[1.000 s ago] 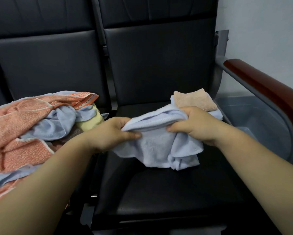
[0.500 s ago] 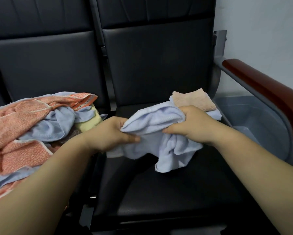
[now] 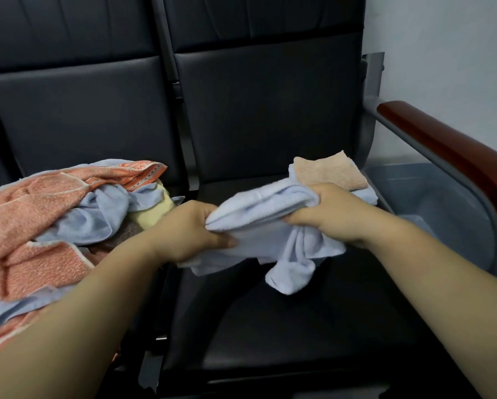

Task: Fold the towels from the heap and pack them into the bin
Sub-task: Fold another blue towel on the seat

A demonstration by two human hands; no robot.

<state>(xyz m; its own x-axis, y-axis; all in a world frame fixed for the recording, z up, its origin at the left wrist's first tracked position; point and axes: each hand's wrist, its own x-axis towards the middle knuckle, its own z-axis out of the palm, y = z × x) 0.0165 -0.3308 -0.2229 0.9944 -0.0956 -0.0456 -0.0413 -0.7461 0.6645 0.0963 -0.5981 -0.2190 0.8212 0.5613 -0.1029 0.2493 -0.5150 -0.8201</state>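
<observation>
A crumpled light blue towel [image 3: 270, 214] hangs above the black seat [image 3: 284, 326] of the right chair. My left hand [image 3: 189, 231] grips its left end and my right hand [image 3: 330, 211] grips its right part; loose folds droop below. Behind my right hand lies a folded peach towel [image 3: 330, 171] on top of a folded blue one. The heap [image 3: 40, 220] of orange, blue and yellow towels covers the left seat. The grey bin [image 3: 443, 208] stands to the right, beyond the armrest frame.
A wooden armrest [image 3: 457, 159] on a grey metal frame runs between the seat and the bin. Black chair backs [image 3: 270, 110] rise behind. A pale wall is at the far right.
Both hands have lifted the blue towel slightly and gathered it tighter; its lower folds now hang free above the seat instead of resting spread on it.
</observation>
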